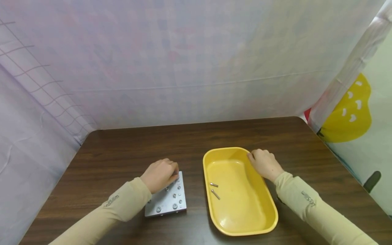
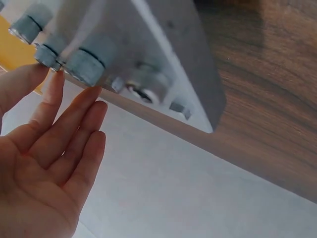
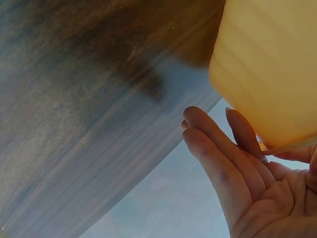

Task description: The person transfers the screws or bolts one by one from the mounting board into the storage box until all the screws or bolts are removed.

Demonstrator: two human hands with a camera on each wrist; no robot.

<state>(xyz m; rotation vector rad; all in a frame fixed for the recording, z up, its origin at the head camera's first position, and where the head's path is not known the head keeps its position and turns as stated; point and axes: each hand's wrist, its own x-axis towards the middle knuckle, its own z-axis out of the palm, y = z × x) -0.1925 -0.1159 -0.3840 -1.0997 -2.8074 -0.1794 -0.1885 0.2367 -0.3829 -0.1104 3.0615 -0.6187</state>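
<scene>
On the table lies a silver metal plate [image 1: 166, 200] studded with several bolts of different sizes. My left hand [image 1: 160, 175] is over its far part, and in the left wrist view thumb and index finger pinch a small bolt [image 2: 46, 55] standing in the plate. The other fingers stretch out beside a thicker bolt [image 2: 85, 67]. To the right is a yellow plastic tray [image 1: 245, 207], whose far right rim my right hand [image 1: 265, 164] grips. Two loose screws, a short one [image 1: 214, 184] and a longer one [image 1: 215, 194], lie near the tray's left wall.
The dark wood-grain table [image 1: 122, 149] has rounded far corners. A pale patterned cloth [image 1: 196, 68] hangs behind it, and another cloth with a yellow fruit print [image 1: 349, 115] hangs at the right. A strip of table separates plate and tray.
</scene>
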